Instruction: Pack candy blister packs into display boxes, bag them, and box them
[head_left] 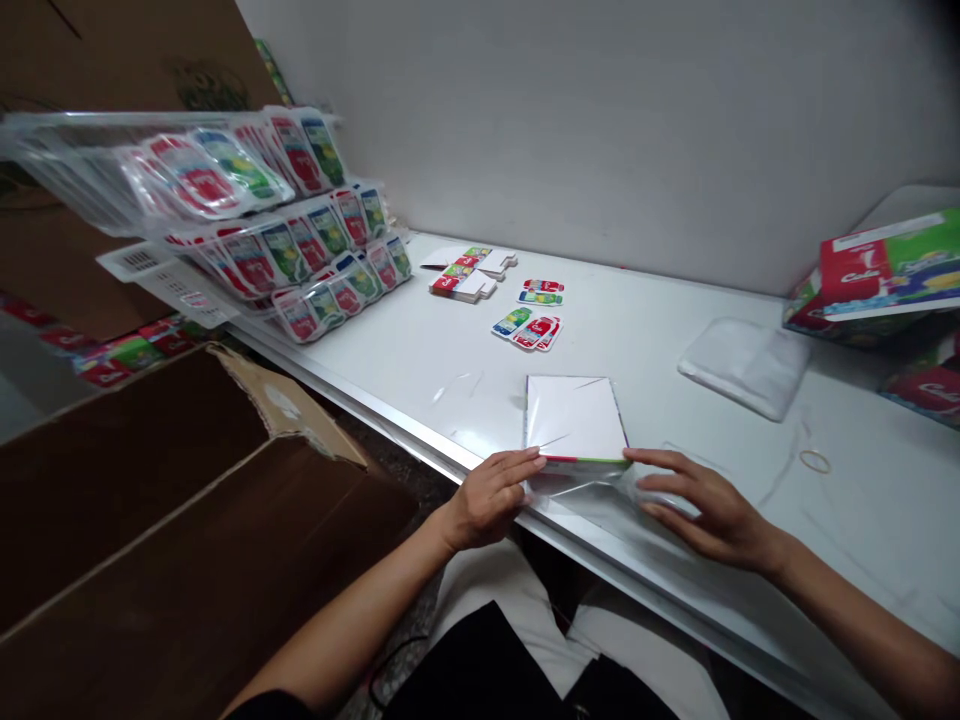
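Note:
A flat white pack with a red and green edge lies inside a clear plastic bag near the table's front edge. At the pack's near left corner, the fingers of my left hand are closed on the bag's loose end. My right hand is at the near right corner, its index fingertip touching the pack and its other fingers and thumb around the bunched plastic. Beyond the pack lie bottle-shaped red and green cutouts and a stack of folded printed cartons.
Left, clear bags of bottle-shaped cutouts are piled high, with an open cardboard box below. On the right of the white table lie a stack of clear bags, a rubber band and printed boxes. A wall stands behind.

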